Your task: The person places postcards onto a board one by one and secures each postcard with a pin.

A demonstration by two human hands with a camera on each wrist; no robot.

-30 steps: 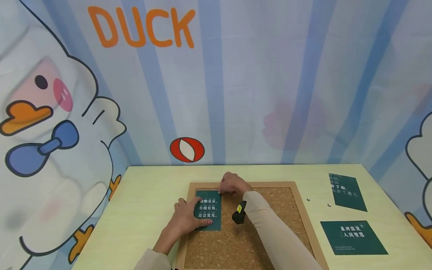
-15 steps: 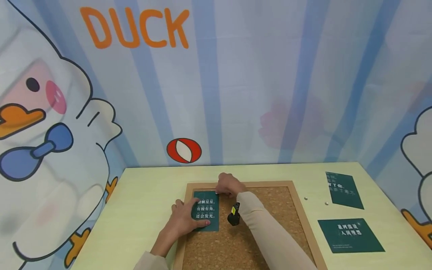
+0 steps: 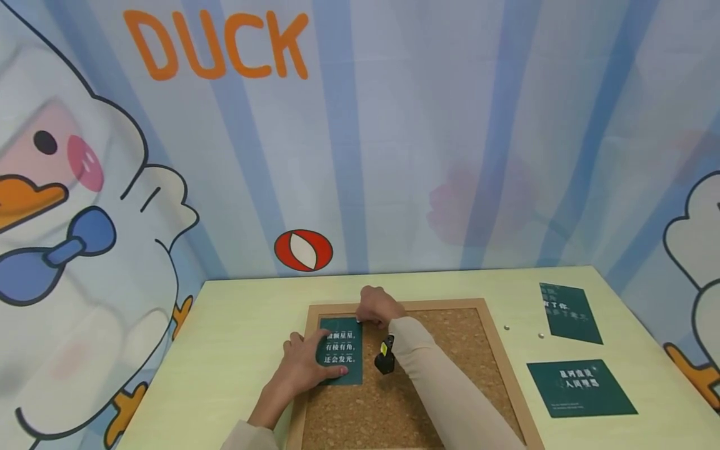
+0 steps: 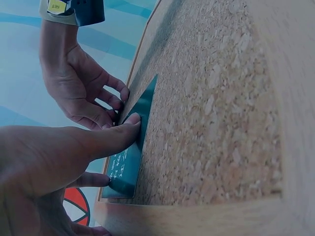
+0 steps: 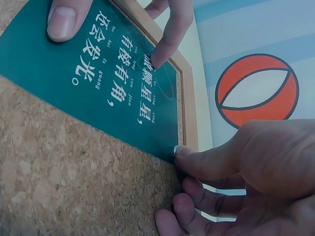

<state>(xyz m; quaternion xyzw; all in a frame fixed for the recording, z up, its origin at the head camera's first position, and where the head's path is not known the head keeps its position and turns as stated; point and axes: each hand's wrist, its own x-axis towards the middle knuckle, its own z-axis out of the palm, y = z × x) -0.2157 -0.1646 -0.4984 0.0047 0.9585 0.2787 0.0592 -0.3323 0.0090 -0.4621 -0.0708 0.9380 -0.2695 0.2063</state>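
A dark green card (image 3: 340, 369) with white Chinese characters lies at the upper left of a wood-framed cork board (image 3: 388, 400). My left hand (image 3: 305, 365) holds it down from the left. Its thumb (image 4: 129, 127) presses near the lower edge and a finger (image 5: 167, 44) touches the upper left part. At the card's top right corner is my right hand (image 3: 378, 305), with a small shiny thumbtack (image 5: 176, 149) at the thumb tip. That hand's other fingers (image 5: 183, 209) curl beside the corner, close over the cork; the thumb partly hides the tack.
Two small silver tacks (image 3: 507, 327) lie on the pale table (image 3: 247, 312) right of the board. Farther right are a green card (image 3: 572, 315) at the back and another green card (image 3: 582, 390) nearer the front. A duck-printed curtain (image 3: 394, 156) hangs behind the table.
The head view has shifted slightly, so the scene slides a little left. Both hands keep their places on the card, with the right thumb still at the top right corner.
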